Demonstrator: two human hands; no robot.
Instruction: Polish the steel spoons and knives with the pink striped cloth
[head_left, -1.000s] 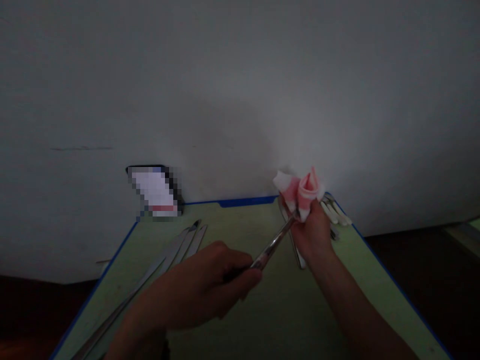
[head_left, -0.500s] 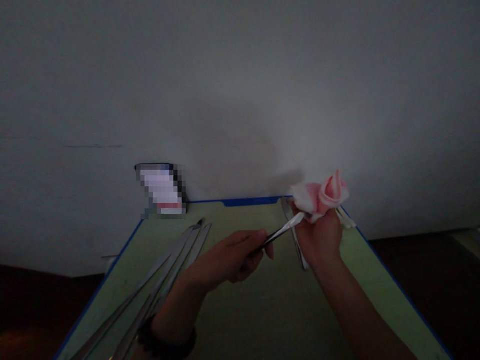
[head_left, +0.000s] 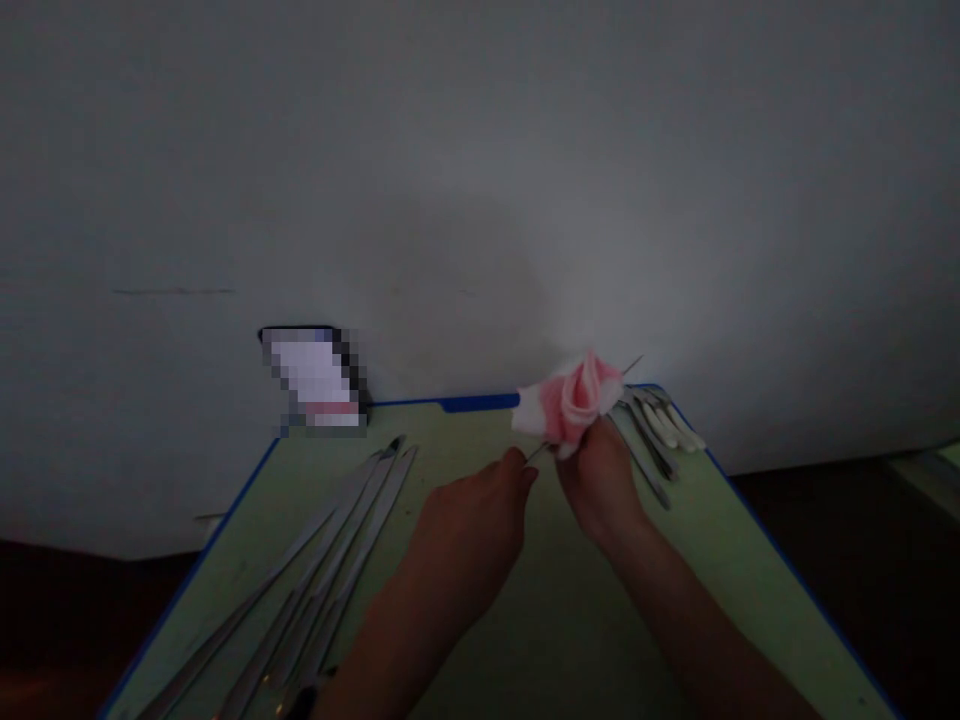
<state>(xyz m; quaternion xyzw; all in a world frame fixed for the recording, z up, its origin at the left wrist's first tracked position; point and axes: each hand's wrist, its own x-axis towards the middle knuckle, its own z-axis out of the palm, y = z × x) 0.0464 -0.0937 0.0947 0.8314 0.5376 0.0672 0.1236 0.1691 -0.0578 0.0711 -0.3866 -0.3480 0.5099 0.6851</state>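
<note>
In my left hand [head_left: 480,500], closed with thumb and fingers pinched, is one end of a slim metal piece of cutlery [head_left: 535,454]. Its exact kind is hidden by my fingers and the cloth. My right hand [head_left: 600,470] is shut around a crumpled pink and white cloth [head_left: 574,400], which wraps the middle of that piece. Beyond the cloth, at the upper right, a thin tip sticks out. Both hands are above the table, close together.
Several long metal knives [head_left: 360,540] lie on the left of the green, blue-edged table [head_left: 600,640]. At the back right is a group of cutlery [head_left: 652,440], some with white handles. A phone [head_left: 315,375] leans against the grey wall [head_left: 480,200].
My right hand and the cloth have moved left, toward my left hand. The cloth now sits along the cutlery with a tip showing past it. The cutlery at the back right has come into view.
</note>
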